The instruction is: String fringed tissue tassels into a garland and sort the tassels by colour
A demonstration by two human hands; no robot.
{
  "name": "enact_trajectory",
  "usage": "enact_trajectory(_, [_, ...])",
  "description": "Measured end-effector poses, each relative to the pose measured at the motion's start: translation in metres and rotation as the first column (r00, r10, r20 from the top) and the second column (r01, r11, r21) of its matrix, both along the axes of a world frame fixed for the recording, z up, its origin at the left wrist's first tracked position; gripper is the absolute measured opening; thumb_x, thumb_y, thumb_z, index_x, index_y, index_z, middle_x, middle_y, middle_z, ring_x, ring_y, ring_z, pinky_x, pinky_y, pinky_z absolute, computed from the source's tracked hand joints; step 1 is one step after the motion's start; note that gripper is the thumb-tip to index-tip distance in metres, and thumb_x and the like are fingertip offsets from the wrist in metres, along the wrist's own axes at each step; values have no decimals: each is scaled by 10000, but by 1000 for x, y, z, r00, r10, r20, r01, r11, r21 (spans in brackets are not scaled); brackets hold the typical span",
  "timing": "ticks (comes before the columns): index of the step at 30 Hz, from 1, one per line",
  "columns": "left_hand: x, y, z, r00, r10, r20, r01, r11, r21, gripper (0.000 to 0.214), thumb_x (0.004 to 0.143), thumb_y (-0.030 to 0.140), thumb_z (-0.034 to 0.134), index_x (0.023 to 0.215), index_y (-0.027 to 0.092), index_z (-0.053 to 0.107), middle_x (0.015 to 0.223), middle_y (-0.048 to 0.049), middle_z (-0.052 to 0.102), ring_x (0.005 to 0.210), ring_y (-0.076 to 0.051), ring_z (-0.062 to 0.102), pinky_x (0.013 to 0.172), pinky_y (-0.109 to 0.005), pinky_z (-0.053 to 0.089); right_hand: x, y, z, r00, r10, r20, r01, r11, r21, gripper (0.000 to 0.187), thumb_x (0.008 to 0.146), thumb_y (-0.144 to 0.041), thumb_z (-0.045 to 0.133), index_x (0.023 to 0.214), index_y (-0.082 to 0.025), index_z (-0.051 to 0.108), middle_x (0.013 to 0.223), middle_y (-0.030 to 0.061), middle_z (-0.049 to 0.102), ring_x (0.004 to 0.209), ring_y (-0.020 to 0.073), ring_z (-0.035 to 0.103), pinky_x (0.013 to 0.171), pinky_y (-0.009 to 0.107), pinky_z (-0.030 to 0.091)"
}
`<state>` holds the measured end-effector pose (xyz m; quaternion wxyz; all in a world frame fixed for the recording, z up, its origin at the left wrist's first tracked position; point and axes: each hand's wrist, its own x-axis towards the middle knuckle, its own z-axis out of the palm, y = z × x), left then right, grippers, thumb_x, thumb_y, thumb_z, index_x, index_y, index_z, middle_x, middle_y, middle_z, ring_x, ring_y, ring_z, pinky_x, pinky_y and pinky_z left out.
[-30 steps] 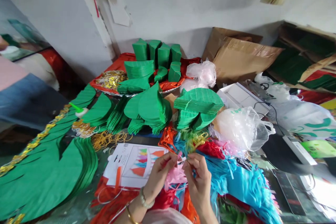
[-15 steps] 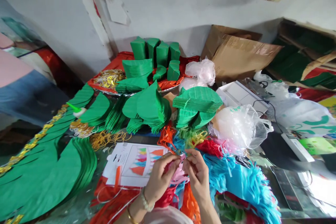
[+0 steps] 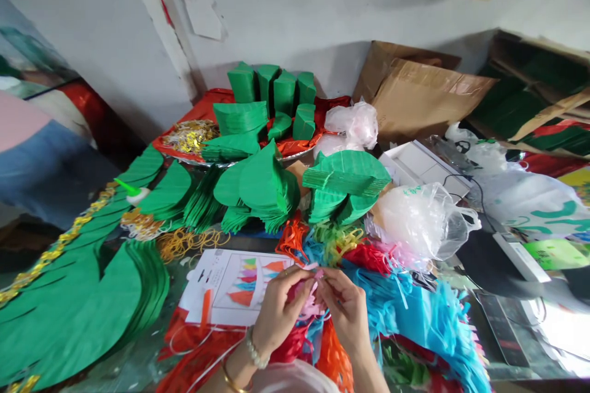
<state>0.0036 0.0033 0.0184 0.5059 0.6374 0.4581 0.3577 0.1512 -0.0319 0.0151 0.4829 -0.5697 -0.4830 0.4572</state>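
Note:
My left hand [image 3: 276, 307] and my right hand [image 3: 346, 310] meet at the bottom centre, fingertips pinched together on a pink fringed paper piece [image 3: 310, 306]. A bead bracelet and a gold bangle circle my left wrist. Under the hands lies a heap of fringed paper in blue [image 3: 415, 313], red [image 3: 369, 256], orange [image 3: 291, 237] and yellow-green [image 3: 338, 239]. Just left of my left hand lies a white printed card [image 3: 221, 288] showing coloured pennants.
Stacks of green paper cut-outs [image 3: 262, 187] fill the table's middle and left. Yellow rubber bands [image 3: 188, 242], a glue bottle [image 3: 131, 191], clear plastic bags [image 3: 424, 221], a white box [image 3: 424, 169] and cardboard [image 3: 415, 95] lie around. A person's clothing [image 3: 32, 159] shows at the far left.
Both hands have lifted slightly and drawn closer, bunching the pink fringed piece more tightly between the fingertips. The view has tilted a little.

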Motion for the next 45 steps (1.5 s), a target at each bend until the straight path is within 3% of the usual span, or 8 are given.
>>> enact_trajectory(12, [-8,-1,5,987,-99,-130,120,979,162,192,928,280,531,923,227,716,899,-51,706,868,-199,632,808,-287,457,-1,-3,-5,971,-44,235,9,989,149,196,911,-276,519,899,-148,667,581,-13,587,478,98,498,468,201,400])
enact_trajectory(18, [-12,-3,3,996,-85,-20,85,995,52,185,915,314,563,929,212,717,889,-46,707,853,-188,636,805,-277,470,0,-3,-7,776,-221,591,-159,838,523,230,872,-93,534,1021,-196,676,665,13,678,538,126,584,571,243,459])
enact_trajectory(23, [-18,1,4,983,-166,79,173,981,-91,220,880,359,608,820,180,720,756,-35,689,725,-170,624,684,-241,467,0,-8,-7,871,-49,489,-158,914,373,183,909,-167,504,962,-195,678,656,10,641,556,131,568,552,240,430])
enact_trajectory(27, [-15,-5,9,985,-173,-20,173,985,6,196,904,333,578,886,215,735,815,-42,701,784,-179,632,740,-251,462,-8,-14,-10,969,-102,224,52,974,221,208,931,-262,452,836,-185,620,614,-25,542,516,107,458,497,211,373])
enact_trajectory(30, [-12,-8,7,990,-124,-66,129,988,79,159,894,298,594,933,248,740,873,-42,717,856,-193,636,808,-266,458,-8,-12,-10,954,-121,274,56,970,235,179,915,-241,464,844,-188,619,647,-20,548,541,110,468,521,212,383])
enact_trajectory(34, [-11,-5,-3,999,-39,-2,39,999,-33,189,877,343,604,875,211,739,818,-48,711,784,-193,632,746,-266,465,-2,-7,-2,921,-46,386,-40,977,211,180,900,-223,511,1003,-200,657,764,15,640,631,136,581,585,220,452])
enact_trajectory(39, [-12,2,-17,982,99,158,-54,962,-269,298,817,433,641,737,152,694,666,-18,644,665,-159,563,636,-238,431,-1,-11,3,981,-88,172,64,988,141,181,942,-305,501,1044,-189,595,722,9,636,615,135,594,578,216,479])
enact_trajectory(45, [-11,3,-12,986,59,154,-22,973,-230,264,842,417,628,808,167,706,783,-31,686,759,-176,599,721,-244,448,-3,-11,1,997,74,-28,-74,997,0,421,976,-357,437,1366,-204,407,652,-40,540,581,119,501,562,219,426])
